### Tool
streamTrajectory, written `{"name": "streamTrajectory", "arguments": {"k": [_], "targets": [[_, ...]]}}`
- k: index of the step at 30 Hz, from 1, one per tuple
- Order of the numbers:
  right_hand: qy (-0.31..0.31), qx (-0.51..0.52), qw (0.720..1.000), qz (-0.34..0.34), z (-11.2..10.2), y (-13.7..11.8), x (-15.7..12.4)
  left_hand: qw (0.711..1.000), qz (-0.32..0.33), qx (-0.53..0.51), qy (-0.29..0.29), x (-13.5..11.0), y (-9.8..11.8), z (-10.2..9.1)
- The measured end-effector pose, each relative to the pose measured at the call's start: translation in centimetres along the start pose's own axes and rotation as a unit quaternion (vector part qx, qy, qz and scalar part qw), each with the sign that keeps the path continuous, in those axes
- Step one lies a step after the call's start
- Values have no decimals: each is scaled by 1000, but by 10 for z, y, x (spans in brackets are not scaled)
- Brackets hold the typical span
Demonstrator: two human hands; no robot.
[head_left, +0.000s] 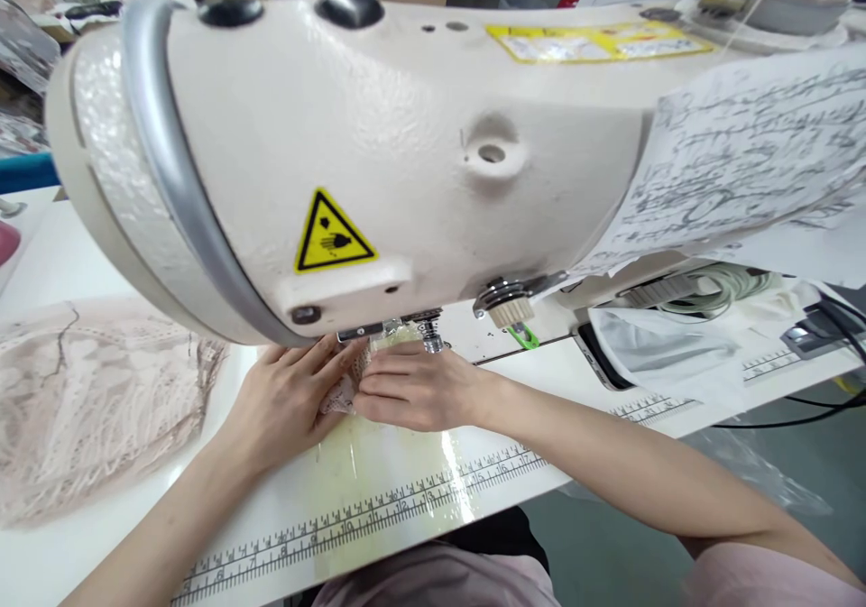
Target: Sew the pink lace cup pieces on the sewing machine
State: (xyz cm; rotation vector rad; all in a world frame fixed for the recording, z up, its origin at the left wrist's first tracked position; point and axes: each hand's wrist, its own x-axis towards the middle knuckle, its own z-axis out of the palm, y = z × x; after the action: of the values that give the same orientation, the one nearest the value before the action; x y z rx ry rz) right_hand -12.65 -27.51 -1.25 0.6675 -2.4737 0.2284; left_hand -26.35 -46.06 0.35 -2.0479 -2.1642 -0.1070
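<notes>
A cream industrial sewing machine (379, 138) fills the upper view, its needle area (412, 332) just above my hands. My left hand (288, 404) and my right hand (423, 386) rest side by side on the white table, fingers curled and pressed onto a small piece of pale pink lace (342, 395) under the presser foot. Only a little of the lace shows between the two hands; the fingertips of my left hand are partly hidden by the machine head.
A pile of pink lace fabric (95, 400) lies at the left on the white table (81, 264). A printed ruler strip (379, 512) runs along the front edge. Patterned paper (744, 165), white cloth (669, 350) and cables (717, 287) sit at the right.
</notes>
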Motion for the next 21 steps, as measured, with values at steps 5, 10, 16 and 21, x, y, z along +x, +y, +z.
{"name": "streamTrajectory", "arguments": {"k": [5,10,16,21], "targets": [[29,-19,999,-25,2,2,-1,1000,-7,1,1,2,3,-1],[22,-32,999,-21,-1,5,-3,1000,-22,-1,8,4,7,-3],[54,-91,994,-15,-10,7,0,1000,-10,12,22,6,7,-2],[70,-133,989,13,-15,5,4,999,-10,14,34,7,8,-2]]}}
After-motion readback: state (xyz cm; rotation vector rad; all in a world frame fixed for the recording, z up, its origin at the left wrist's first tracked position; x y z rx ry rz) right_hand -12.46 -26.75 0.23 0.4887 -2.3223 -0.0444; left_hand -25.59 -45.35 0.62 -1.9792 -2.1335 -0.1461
